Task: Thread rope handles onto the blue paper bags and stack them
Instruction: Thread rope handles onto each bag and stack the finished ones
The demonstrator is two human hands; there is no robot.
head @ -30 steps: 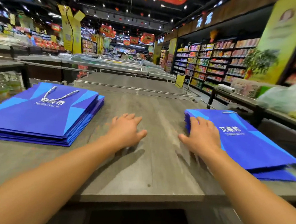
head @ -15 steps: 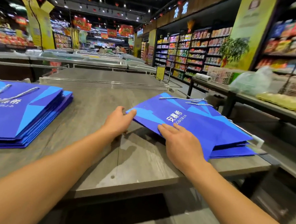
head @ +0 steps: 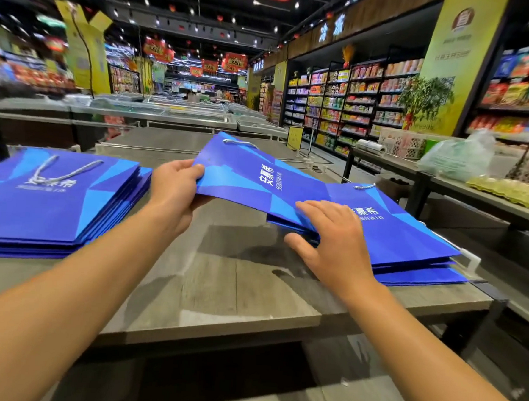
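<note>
Supermarket aisles and stocked shelves (head: 349, 106) surround a grey wooden table (head: 220, 290). A finished stack (head: 55, 200) of blue bags lies at 9 o'clock. Half a second ago the top bag (head: 252, 174) barely left the right pile (head: 403, 240); now the left hand (head: 174, 188) pinches its edge, lifted toward 12 o'clock, while the right hand (head: 332, 235), fingers spread flat, presses the pile at 3 o'clock.

Grey wood-grain counter (head: 220, 293) under everything here. Left of its bare middle sits a flat stack of blue bags (head: 52, 206), a white rope handle (head: 62, 169) lying on the top one. Right of that middle, a second blue stack (head: 409, 249) lies flat, reaching the counter's right edge beside a clear plastic rail clip (head: 470, 259).
</note>
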